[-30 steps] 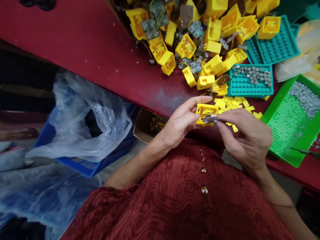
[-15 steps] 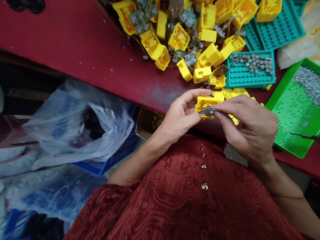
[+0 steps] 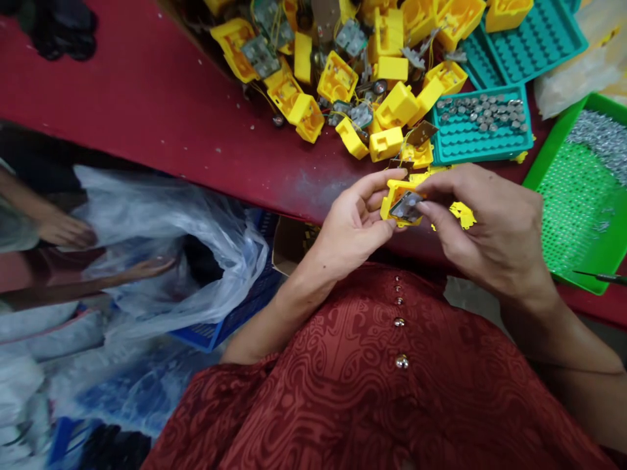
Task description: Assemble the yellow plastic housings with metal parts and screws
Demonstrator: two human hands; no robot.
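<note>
My left hand [image 3: 355, 219] is closed round a small yellow plastic housing [image 3: 390, 199], its open side turned toward me. A grey plate [image 3: 405, 207] with pale round spots lies tilted in the mouth of the housing. Thumb and forefinger of my right hand [image 3: 482, 225] pinch the right edge of this plate. My fingers hide part of the housing and the plate. Flat yellow plastic pieces [image 3: 461, 214] lie on the table just behind my right hand.
Yellow housings with wires and grey parts [image 3: 337, 77] are heaped at the back. A teal tray [image 3: 482, 147] bears round metal pieces; a green basket [image 3: 571, 261] holds small metal bits and a screwdriver crosses its edge. A co-worker's hands [image 3: 66, 230] are at a plastic bag [image 3: 235, 245] on the left.
The grey plate has gone from nearly edge-on to lying flatter in the housing's opening. A co-worker's hands have come into view at the bag. The whole view has shifted slightly.
</note>
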